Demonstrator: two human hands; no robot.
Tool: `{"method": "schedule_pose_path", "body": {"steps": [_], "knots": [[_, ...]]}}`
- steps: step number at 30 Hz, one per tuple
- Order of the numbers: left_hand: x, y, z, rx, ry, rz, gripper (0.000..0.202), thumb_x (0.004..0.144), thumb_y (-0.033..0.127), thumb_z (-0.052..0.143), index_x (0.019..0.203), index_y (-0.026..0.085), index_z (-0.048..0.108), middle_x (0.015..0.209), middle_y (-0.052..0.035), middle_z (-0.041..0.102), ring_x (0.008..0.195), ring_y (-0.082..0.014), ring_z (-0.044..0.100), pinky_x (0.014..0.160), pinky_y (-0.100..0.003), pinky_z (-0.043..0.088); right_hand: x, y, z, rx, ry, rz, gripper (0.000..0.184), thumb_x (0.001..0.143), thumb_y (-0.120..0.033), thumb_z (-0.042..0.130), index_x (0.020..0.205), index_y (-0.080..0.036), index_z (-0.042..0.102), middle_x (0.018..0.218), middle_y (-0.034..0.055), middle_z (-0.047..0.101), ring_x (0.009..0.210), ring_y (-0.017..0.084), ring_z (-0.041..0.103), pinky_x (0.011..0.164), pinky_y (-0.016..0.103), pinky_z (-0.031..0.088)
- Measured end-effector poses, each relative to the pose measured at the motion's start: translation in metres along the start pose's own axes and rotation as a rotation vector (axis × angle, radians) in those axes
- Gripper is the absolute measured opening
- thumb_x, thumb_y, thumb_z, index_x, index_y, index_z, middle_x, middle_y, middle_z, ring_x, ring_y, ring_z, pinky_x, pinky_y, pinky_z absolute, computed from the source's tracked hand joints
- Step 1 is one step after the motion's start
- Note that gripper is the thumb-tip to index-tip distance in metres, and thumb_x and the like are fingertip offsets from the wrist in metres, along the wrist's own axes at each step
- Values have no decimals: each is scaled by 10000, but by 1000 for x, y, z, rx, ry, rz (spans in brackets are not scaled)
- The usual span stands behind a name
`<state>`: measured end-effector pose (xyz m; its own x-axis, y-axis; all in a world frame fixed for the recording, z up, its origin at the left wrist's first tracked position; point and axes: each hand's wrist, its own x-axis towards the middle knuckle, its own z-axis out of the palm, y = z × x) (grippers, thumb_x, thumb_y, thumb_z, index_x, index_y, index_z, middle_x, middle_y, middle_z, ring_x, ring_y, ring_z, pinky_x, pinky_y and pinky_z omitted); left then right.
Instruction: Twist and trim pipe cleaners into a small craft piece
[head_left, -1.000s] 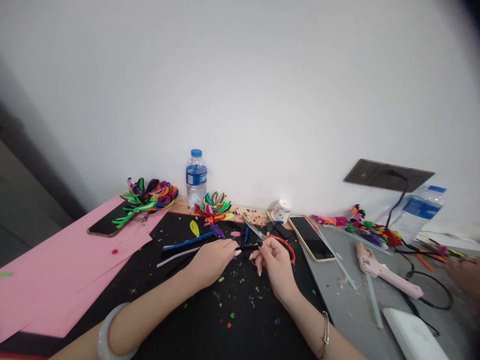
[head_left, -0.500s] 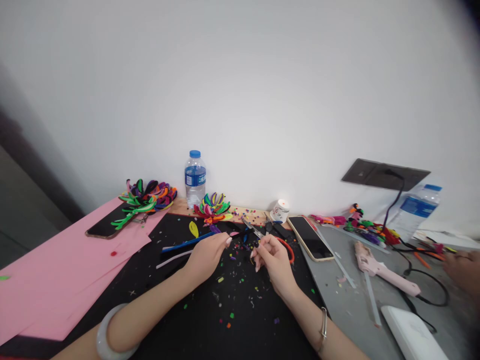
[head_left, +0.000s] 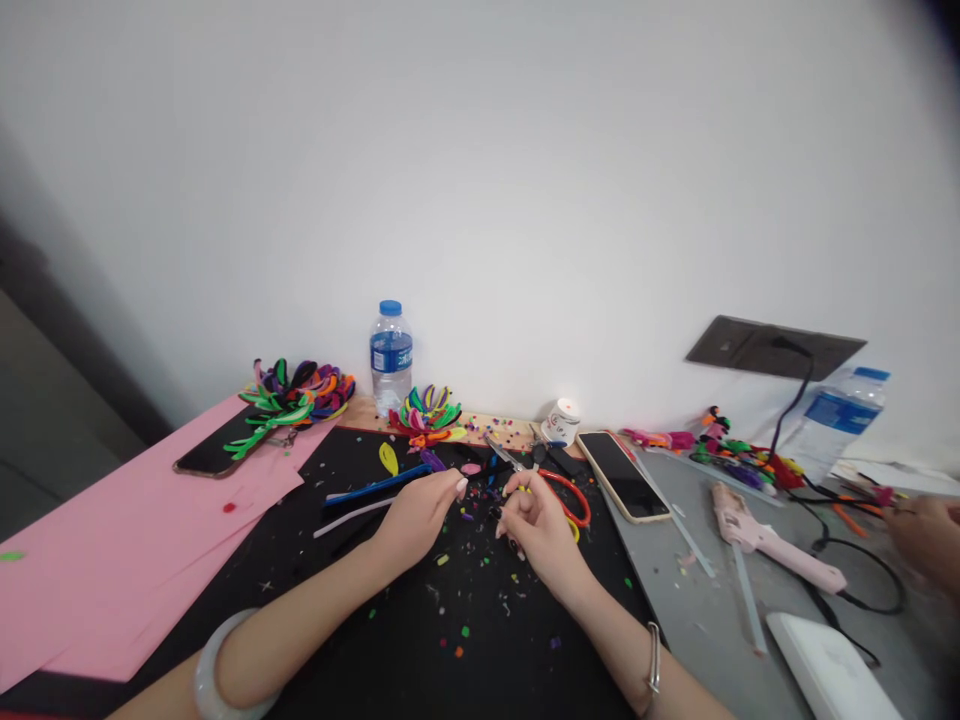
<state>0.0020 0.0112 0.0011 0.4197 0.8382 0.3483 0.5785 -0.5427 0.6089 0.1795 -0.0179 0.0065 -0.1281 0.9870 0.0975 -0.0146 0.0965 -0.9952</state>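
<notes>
My left hand (head_left: 429, 508) is closed in a pinch over the black mat. A black pipe cleaner (head_left: 481, 480) shows at its fingertips, hard to separate from the dark mat. My right hand (head_left: 536, 525) has its fingers curled and thumb drawn in. Something small and dark seems to be at its fingertips, too small to name. Just behind the right hand lie scissors with red-orange handles (head_left: 571, 492), their blades pointing away to the left. Blue pipe cleaners (head_left: 367, 489) lie beside my left hand, and a yellow loop (head_left: 388, 458) is beyond it.
Colourful pipe-cleaner bundles (head_left: 300, 395) rest on a phone and pink paper (head_left: 150, 540) at left. A water bottle (head_left: 391, 365), paper cup (head_left: 561, 422) and second phone (head_left: 622, 477) stand or lie along the back. At right are a glue gun (head_left: 780, 545) and another person's hand (head_left: 926, 535).
My right hand has shifted slightly left and down and its fingers have curled differently, uncovering more of the scissors' handles. My left hand stays nearly in place.
</notes>
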Motion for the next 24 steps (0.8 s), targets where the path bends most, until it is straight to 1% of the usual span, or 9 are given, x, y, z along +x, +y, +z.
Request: {"method": "schedule_pose_path", "body": {"steps": [3, 7, 9, 12, 14, 16, 18, 21, 24], "knots": [[0, 1, 0, -3, 0, -1, 312, 918, 253, 244, 706, 183, 461, 663, 13, 510, 637, -132, 488, 622, -235, 360, 1, 2, -1, -14, 24, -16, 140, 745, -169, 504, 847, -215, 420, 493, -86, 440, 412, 86, 397, 379, 171, 270], [0, 3, 1, -20, 9, 0, 325, 916, 259, 237, 697, 182, 464, 665, 10, 517, 635, -132, 489, 615, -235, 361, 3, 10, -6, -15, 59, 25, 83, 802, -243, 447, 876, -214, 426, 477, -110, 285, 357, 64, 257, 349, 172, 216], [0, 4, -1, -27, 10, -7, 330, 916, 265, 234, 692, 182, 462, 659, 11, 515, 633, -133, 491, 615, -233, 363, 4, 13, -9, -53, 85, 24, 95, 807, -266, 448, 883, -210, 445, 482, -109, 256, 355, 65, 233, 343, 178, 217], [0, 7, -5, -33, -19, -4, 332, 917, 260, 228, 698, 181, 465, 653, 11, 511, 633, -134, 492, 620, -232, 367, 6, 13, -12, -175, 156, -72, 141, 763, -209, 507, 902, -203, 485, 553, -73, 371, 441, 90, 354, 419, 203, 331], [-1, 9, -6, -36, -58, 16, 325, 915, 240, 232, 708, 177, 475, 669, 7, 519, 648, -134, 496, 633, -231, 370, 6, 10, -11, -253, 190, -135, 287, 692, -139, 570, 964, -206, 507, 698, -30, 479, 554, 109, 434, 530, 229, 401], [-1, 9, -4, -39, -103, 47, 316, 912, 227, 242, 719, 173, 486, 685, 5, 528, 664, -134, 500, 643, -231, 372, 5, 6, -10, -276, 164, -148, 407, 648, -107, 602, 1030, -220, 518, 840, -2, 530, 612, 116, 465, 593, 245, 423], [-2, 7, -1, -39, -137, 68, 317, 912, 239, 250, 722, 173, 496, 685, 4, 533, 665, -137, 501, 645, -235, 373, 3, 2, -8, -250, 110, -134, 336, 677, -140, 594, 1001, -221, 557, 882, 12, 562, 631, 125, 495, 604, 253, 434], [-2, 5, 2, -33, -165, 81, 336, 912, 278, 252, 724, 174, 510, 681, -1, 539, 658, -145, 499, 646, -247, 378, 0, -2, -6, -229, 104, -106, 101, 732, -213, 562, 817, -203, 615, 783, 15, 604, 616, 140, 533, 559, 252, 439], [-2, 5, 2, -51, -181, 81, 349, 916, 291, 238, 745, 174, 520, 701, -7, 552, 672, -148, 506, 661, -254, 381, 0, -3, -7, -231, 131, -84, 55, 705, -225, 597, 747, -200, 623, 697, 2, 611, 593, 145, 546, 528, 245, 438]]}}
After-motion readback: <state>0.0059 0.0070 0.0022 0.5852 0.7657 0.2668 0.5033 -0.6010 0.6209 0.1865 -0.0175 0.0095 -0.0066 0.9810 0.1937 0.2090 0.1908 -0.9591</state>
